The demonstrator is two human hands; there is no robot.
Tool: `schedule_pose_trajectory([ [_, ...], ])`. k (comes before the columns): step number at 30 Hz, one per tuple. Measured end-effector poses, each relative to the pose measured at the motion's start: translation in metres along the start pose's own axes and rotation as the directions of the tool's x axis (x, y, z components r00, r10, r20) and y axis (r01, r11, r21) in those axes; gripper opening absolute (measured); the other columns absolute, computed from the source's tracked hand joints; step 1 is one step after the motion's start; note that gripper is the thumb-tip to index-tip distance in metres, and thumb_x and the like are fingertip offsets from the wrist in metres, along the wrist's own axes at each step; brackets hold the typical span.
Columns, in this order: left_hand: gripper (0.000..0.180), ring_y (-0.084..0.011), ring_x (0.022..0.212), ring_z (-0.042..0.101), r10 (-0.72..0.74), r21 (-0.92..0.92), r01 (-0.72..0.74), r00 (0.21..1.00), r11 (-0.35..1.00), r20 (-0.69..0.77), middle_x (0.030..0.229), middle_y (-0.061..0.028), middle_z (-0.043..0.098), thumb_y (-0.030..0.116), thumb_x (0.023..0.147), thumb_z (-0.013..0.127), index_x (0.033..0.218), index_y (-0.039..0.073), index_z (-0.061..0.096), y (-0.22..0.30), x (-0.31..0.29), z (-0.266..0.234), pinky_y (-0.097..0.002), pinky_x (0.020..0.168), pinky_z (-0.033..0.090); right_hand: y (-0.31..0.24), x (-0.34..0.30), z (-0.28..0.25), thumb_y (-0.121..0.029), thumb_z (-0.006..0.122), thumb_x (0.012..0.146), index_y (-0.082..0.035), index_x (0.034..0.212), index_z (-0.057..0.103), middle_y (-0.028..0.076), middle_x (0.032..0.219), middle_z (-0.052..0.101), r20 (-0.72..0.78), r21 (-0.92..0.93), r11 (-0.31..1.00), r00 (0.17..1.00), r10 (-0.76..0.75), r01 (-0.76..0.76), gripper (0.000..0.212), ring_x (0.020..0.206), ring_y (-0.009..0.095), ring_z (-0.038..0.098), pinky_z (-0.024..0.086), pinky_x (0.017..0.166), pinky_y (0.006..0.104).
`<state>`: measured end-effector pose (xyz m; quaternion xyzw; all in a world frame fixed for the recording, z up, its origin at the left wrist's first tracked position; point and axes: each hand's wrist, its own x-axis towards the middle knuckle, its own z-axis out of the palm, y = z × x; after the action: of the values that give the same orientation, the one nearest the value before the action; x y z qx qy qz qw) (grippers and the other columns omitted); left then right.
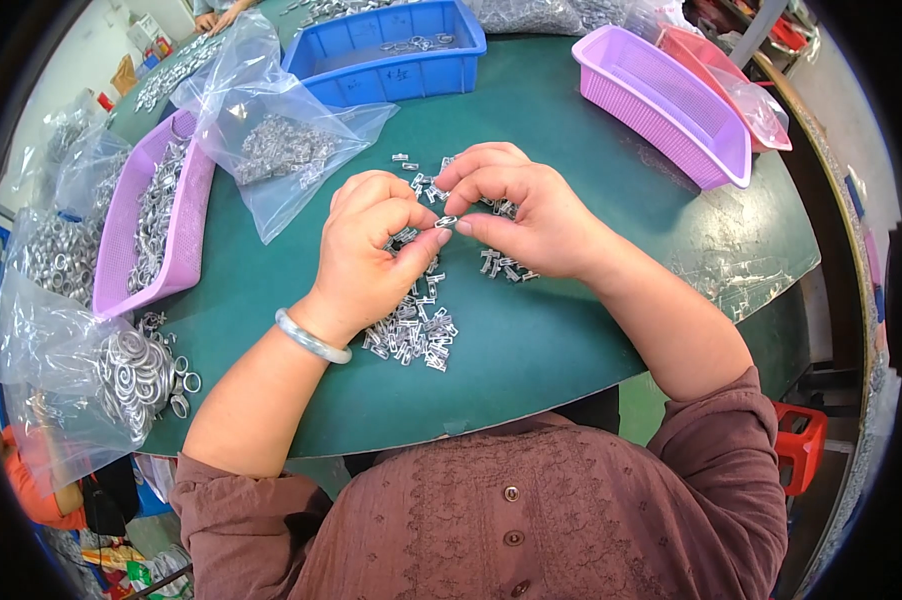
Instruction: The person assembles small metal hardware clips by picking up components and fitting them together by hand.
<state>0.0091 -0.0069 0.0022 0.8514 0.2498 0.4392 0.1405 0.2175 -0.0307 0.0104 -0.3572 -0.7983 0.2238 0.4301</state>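
Between my fingertips is a small silvery metal buckle-like piece. My left hand, with a pale bangle on its wrist, pinches it from the left. From the right, my right hand has thumb and forefinger at its other end. A pile of similar small metal pieces lies on the green table below my left hand. More loose pieces are scattered under and beyond both hands, partly hidden by them.
A purple basket of metal parts stands left, near a clear bag of small pieces. Metal rings spill from another bag at the near left. Behind are a blue tray and, at right, a purple basket. Another person's hands show far left.
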Motion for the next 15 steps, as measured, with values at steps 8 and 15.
schedule_pose_trajectory([
  [8, 0.020, -0.0255, 0.089, 0.056, 0.002, 0.014, -0.002, 1.000, 1.000, 0.002, 0.084, -0.0036, 0.057, 0.008, 0.066, 0.079, 0.078, 0.008, 0.063, 0.001, 0.000, 0.000, -0.0377, 0.081, 0.042, -0.001, 0.000, -0.001, -0.001, 0.071, 0.073, -0.006, 0.087, 0.065, 0.007, 0.108, 0.066, 0.003, 0.008, 1.000, 1.000, -0.029, 0.029, 0.015, 0.107, 0.028, 0.055, 0.046, 0.091, 0.0388],
  [15, 0.019, -0.0254, 0.088, 0.056, 0.009, 0.024, -0.009, 1.000, 1.000, -0.008, 0.084, -0.0039, 0.057, 0.008, 0.066, 0.078, 0.073, 0.009, 0.061, 0.001, 0.000, 0.000, -0.0373, 0.082, 0.040, -0.002, 0.003, -0.012, -0.001, 0.069, 0.075, -0.006, 0.086, 0.067, 0.009, 0.108, 0.065, 0.012, -0.104, 0.995, 1.000, -0.005, 0.006, 0.013, 0.109, 0.030, 0.054, 0.045, 0.094, 0.0404],
])
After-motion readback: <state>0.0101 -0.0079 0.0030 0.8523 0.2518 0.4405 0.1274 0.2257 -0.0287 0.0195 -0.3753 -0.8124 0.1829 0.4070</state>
